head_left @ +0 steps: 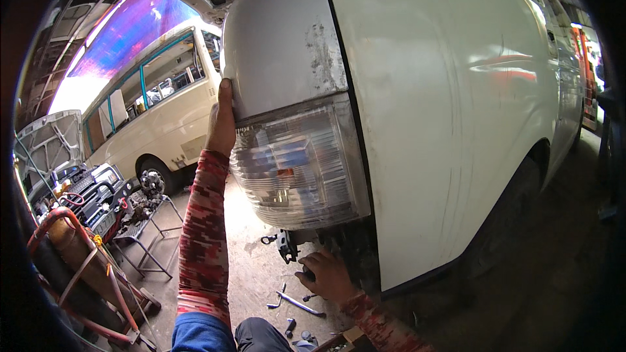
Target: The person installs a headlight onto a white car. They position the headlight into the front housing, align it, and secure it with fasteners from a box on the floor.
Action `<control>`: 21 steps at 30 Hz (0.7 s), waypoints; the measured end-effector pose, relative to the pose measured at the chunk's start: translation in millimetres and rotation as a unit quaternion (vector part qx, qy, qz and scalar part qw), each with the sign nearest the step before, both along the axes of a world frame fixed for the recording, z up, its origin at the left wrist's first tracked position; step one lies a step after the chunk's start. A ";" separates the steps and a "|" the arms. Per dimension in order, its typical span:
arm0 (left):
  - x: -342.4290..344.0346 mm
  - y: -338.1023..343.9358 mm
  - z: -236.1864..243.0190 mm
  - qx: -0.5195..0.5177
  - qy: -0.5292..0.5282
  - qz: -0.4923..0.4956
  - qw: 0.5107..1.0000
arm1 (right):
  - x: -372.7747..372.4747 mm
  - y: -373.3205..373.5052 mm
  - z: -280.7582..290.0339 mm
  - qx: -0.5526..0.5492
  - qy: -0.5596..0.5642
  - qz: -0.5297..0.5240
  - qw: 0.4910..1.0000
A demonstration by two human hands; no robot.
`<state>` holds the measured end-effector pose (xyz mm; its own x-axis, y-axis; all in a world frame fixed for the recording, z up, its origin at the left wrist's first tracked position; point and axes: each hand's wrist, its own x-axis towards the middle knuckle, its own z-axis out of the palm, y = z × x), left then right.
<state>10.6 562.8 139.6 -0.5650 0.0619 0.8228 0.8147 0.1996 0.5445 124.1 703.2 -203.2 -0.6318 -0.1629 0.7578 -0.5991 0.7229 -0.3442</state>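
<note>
A clear ribbed headlight (293, 166) sits at the van's front corner, beneath a scuffed grey panel (287, 39). My left hand (223, 117) lies against the front edge where panel and headlight meet. One digit stretches upward; the others are hidden behind the edge. Below the headlight, my right hand (329, 278) is closed, its fingers curled at a small dark thing that I cannot make out. Just above those fingers hangs a dark metal bracket (285, 246) with a small loop. Both forearms wear red camouflage sleeves.
A long metal hand tool (301, 303) and smaller tools lie on the concrete floor. A red-framed cart (72, 221) with gas cylinders stands left, near a metal stand (140, 228) carrying parts. A cream bus (163, 98) is behind. The van's pale side panel (430, 91) fills the right.
</note>
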 end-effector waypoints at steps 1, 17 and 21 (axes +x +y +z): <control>0.4 0.8 -0.1 0.003 0.014 0.008 1.000 | -0.4 -0.2 0.0 0.000 -0.005 0.001 1.000; -11.7 -2.7 -0.8 0.001 0.021 0.022 1.000 | 20.3 -0.7 29.6 0.036 0.008 -0.013 0.999; -19.3 -3.9 -2.1 0.006 0.054 0.026 0.998 | 61.2 11.8 85.9 -0.049 0.022 0.049 0.997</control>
